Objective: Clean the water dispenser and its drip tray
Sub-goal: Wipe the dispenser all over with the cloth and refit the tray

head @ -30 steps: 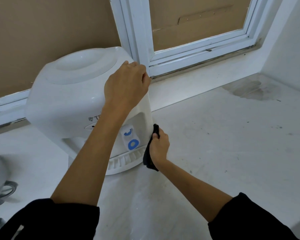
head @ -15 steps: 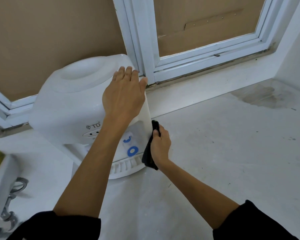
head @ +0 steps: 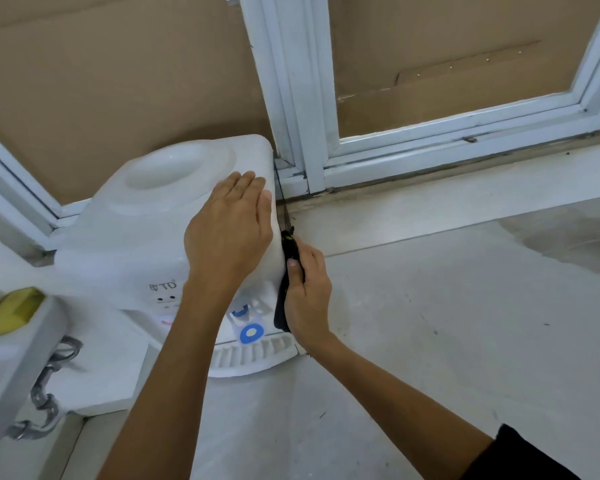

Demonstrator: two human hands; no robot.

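Head view only. White tabletop water dispenser (head: 160, 237) stands on a pale counter (head: 430, 341), its back corner close to the white window frame (head: 291, 98). The panes behind are covered with brown cardboard (head: 118, 81).

Left hand (head: 231, 225) lies flat on the dispenser's top right corner, fingers straight and together, holding nothing. Judgement: it bears down to steady the light plastic body against the sideways push of wiping.

Right hand (head: 307, 296) grips a black cloth (head: 284, 289), fingers curled round it and the thumb pressing it flat against the dispenser's right side wall. The cloth hangs in a narrow vertical strip from the upper side down to just above the tray. Judgement: the step in hand is wiping the right side panel.

Drip tray (head: 253, 355), white and slotted, sits seated at the dispenser's front base, below the blue tap (head: 250, 332). Neither the cloth nor a hand touches it; judged not yet cleaned, though its surface detail is too blurred to confirm.

Thin dark cord (head: 284, 202) runs down the rear right corner, just above the cloth. Risk: the cloth could snag it on an upward stroke.

Left edge: yellow sponge (head: 14, 310) on a white ledge, metal chain (head: 45, 393) hanging below it. Dark stain (head: 568, 233) on the counter, far right.
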